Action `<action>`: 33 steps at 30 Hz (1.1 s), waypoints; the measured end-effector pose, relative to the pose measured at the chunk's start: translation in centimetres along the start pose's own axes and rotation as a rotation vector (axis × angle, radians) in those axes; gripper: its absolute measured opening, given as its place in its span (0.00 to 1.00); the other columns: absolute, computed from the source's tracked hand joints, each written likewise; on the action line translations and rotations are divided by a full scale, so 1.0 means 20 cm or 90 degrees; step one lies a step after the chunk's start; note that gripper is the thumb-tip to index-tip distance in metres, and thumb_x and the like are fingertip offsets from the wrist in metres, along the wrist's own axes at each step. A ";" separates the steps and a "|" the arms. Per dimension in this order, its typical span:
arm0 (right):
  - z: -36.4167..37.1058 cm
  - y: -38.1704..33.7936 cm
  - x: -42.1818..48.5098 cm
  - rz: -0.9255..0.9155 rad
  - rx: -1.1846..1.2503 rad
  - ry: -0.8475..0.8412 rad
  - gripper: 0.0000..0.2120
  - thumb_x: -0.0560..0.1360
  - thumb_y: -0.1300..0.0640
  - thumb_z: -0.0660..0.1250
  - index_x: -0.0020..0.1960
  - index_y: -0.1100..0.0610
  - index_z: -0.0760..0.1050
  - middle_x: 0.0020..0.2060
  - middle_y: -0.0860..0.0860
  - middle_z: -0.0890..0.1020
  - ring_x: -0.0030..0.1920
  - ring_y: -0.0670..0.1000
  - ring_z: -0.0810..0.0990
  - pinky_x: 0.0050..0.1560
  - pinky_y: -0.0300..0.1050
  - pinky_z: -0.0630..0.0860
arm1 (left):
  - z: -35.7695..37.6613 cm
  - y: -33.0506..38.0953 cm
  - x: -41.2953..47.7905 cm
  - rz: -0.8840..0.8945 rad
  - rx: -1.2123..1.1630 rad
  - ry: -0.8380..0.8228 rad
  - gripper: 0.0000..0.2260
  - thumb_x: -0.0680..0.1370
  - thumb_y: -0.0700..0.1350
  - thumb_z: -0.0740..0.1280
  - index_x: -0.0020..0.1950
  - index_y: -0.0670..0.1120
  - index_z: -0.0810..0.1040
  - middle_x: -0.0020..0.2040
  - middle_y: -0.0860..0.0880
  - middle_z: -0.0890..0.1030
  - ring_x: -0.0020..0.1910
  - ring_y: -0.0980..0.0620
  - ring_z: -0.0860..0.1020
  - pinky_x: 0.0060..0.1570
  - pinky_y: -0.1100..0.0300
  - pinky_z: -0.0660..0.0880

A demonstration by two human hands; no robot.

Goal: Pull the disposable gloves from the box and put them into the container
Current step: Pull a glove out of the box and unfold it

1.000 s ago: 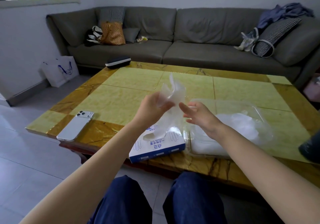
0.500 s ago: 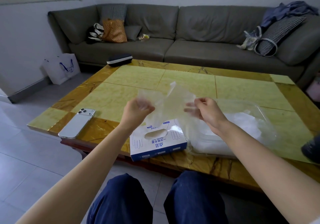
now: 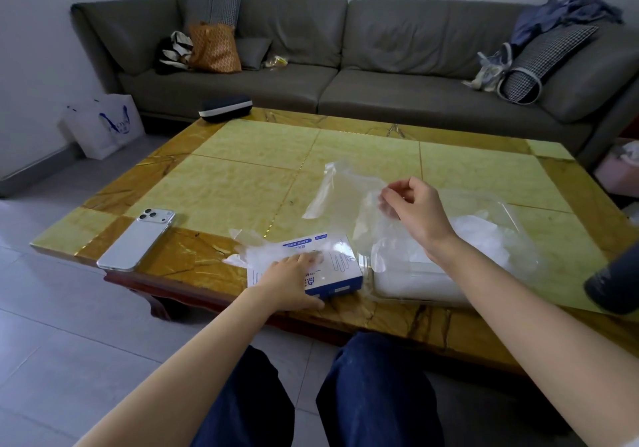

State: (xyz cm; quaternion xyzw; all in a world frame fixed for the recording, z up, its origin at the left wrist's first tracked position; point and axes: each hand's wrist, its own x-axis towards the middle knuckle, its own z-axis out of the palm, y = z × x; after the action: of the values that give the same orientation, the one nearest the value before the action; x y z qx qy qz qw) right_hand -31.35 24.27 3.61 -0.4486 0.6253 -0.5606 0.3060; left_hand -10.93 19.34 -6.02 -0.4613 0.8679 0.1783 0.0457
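The white-and-blue glove box (image 3: 340, 279) lies at the table's near edge. My left hand (image 3: 290, 282) rests on top of it, fingers laid flat over a clear glove (image 3: 249, 247) that spreads across the box's left side. My right hand (image 3: 415, 211) is raised above the left end of the clear plastic container (image 3: 415, 292) and pinches a second clear glove (image 3: 345, 197), which hangs in the air. A white heap of gloves (image 3: 477, 235) fills the container, just right of the box.
A white phone (image 3: 138, 239) lies on the yellow marble table (image 3: 242, 177) to the left. A dark case (image 3: 224, 109) sits at the far edge, a dark bottle (image 3: 615, 280) at the right. A grey sofa (image 3: 345, 66) stands behind, with my knees below.
The plastic stretched between both hands has parted. My left hand dropped onto the box with one glove. My right hand moved right toward the container with the other.
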 end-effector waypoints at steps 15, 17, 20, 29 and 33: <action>-0.10 -0.01 -0.01 -0.096 -0.147 -0.041 0.01 0.77 0.62 0.65 0.47 0.58 0.73 0.40 0.50 0.80 0.41 0.48 0.81 0.44 0.35 0.77 | -0.28 0.19 -0.10 -0.023 0.090 -0.030 0.16 0.81 0.50 0.57 0.63 0.43 0.73 0.59 0.45 0.78 0.53 0.47 0.77 0.51 0.55 0.74; -0.11 -0.02 -0.03 -0.117 -0.175 -0.053 0.01 0.77 0.62 0.65 0.47 0.58 0.73 0.40 0.50 0.80 0.41 0.48 0.80 0.46 0.36 0.77 | -0.38 0.22 -0.11 -0.062 -0.057 0.134 0.16 0.82 0.50 0.53 0.57 0.43 0.76 0.51 0.46 0.81 0.42 0.49 0.78 0.46 0.53 0.78; -0.12 -0.05 -0.05 -0.164 -0.238 -0.100 0.02 0.77 0.62 0.65 0.47 0.57 0.73 0.39 0.47 0.79 0.40 0.44 0.78 0.43 0.30 0.73 | -0.51 0.26 -0.09 -0.036 -0.222 0.232 0.25 0.80 0.61 0.50 0.64 0.44 0.72 0.55 0.48 0.78 0.51 0.50 0.77 0.53 0.56 0.74; -0.17 -0.07 -0.09 0.017 -0.121 -0.229 0.20 0.72 0.54 0.71 0.60 0.55 0.68 0.52 0.45 0.76 0.51 0.44 0.77 0.46 0.33 0.76 | -0.57 0.39 -0.04 0.112 -0.514 0.152 0.09 0.77 0.46 0.66 0.48 0.40 0.78 0.39 0.52 0.84 0.43 0.50 0.82 0.50 0.54 0.78; -0.26 -0.08 -0.08 0.153 -0.060 -0.375 0.29 0.63 0.41 0.71 0.59 0.55 0.76 0.51 0.50 0.82 0.49 0.45 0.79 0.55 0.41 0.73 | -0.59 0.42 -0.04 0.199 -0.575 0.159 0.04 0.78 0.39 0.64 0.50 0.41 0.77 0.40 0.52 0.82 0.38 0.61 0.81 0.41 0.69 0.76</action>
State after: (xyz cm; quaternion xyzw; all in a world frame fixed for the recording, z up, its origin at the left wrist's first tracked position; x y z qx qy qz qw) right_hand -34.88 27.95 5.91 -0.5284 0.5835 -0.3369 0.5165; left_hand -16.39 20.11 7.53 -0.3174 0.7614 0.4847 -0.2908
